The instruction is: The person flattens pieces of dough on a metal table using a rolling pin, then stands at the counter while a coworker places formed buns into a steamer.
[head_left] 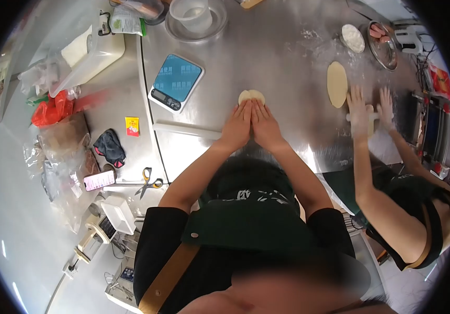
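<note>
On the steel worktop, a pale round of dough [257,96] lies at the fingertips of both my hands, with a second lobe of dough [244,97] beside it on the left. I cannot tell whether the two lobes are joined, since my fingers cover their near side. My left hand [237,127] rests with straight fingers on the dough. Alongside it, nearly touching at the index fingers, my right hand [267,127] has its fingers stretched out on the dough too. A long pale stick [185,130] runs up to my left wrist.
To the right, a co-worker's hands [358,112] are over a rolling pin [370,116], near an oval dough sheet [337,85]. A flour bowl [352,38] stands behind. Leftward are a kitchen scale [177,83], yellow-red packet [132,126], scissors [148,182] and phone [100,180].
</note>
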Motion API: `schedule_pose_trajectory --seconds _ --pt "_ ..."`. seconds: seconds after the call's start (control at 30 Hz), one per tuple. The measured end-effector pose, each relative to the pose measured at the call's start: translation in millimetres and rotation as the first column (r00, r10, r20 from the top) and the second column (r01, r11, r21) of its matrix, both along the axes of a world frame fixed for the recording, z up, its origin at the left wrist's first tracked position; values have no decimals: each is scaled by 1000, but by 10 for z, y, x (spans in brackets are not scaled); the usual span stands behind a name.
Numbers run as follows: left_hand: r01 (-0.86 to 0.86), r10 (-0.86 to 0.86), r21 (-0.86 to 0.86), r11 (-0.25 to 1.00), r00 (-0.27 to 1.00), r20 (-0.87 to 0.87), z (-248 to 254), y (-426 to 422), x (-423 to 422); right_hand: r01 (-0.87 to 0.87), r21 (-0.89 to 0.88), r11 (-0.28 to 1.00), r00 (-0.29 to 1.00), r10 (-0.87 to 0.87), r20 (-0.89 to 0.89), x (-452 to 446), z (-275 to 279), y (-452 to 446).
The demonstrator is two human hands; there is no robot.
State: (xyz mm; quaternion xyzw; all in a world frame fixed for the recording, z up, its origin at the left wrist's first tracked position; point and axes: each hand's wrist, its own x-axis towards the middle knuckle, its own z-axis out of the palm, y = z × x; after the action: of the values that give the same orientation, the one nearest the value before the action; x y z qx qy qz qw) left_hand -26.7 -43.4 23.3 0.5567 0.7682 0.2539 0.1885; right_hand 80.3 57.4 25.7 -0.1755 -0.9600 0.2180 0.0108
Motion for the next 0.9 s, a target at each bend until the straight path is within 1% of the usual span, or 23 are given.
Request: schedule_pose_trajectory --seconds 0.03,0.13,0.23,0.33,0.4,0.43,0.53,0.63,0.7,0.73,0.83,0.9 --pt "-7 8 23 1000 1000 -26 -12 67 -44 -15 38 999 999 16 -29 -10 -5 45" --pt "-57 55 44 997 998 33 29 189 -301 -28 -48 998 999 29 20 -5 135 65" --pt "-171 173 154 973 985 2 96 355 -458 -30 -65 997 995 23 -95 61 204 -336" --pt "-171 170 -1 985 983 -62 -11 516 -460 -130 -83 988 991 131 5 2 35 -677" --pt "-200 197 -80 977 979 -43 -148 633 -480 -157 78 985 986 161 -50 -97 -231 -804" --pt "-213 211 -120 970 977 -33 -154 679 -468 -166 158 973 981 179 -73 -121 -262 -813" --pt "-255 273 -280 926 962 26 -77 736 -464 -160 101 982 981 170 -91 -107 -221 -837" --pt "-318 347 -246 915 934 83 -143 637 -440 -104 6 995 985 104 -139 203 -22 -807" --pt "-346 426 -295 891 862 274 -173 429 -391 -89 -168 982 990 106 92 517 214 -683" --pt "-359 465 -322 876 808 363 -155 310 -345 -61 -189 980 992 80 95 726 251 -607" --pt "-394 493 -317 863 793 359 -53 -89 -77 1 -210 978 990 29 141 1277 479 -314" --pt "-432 491 -240 869 809 323 211 -310 -46 40 -174 984 996 -24 89 1590 480 -179"
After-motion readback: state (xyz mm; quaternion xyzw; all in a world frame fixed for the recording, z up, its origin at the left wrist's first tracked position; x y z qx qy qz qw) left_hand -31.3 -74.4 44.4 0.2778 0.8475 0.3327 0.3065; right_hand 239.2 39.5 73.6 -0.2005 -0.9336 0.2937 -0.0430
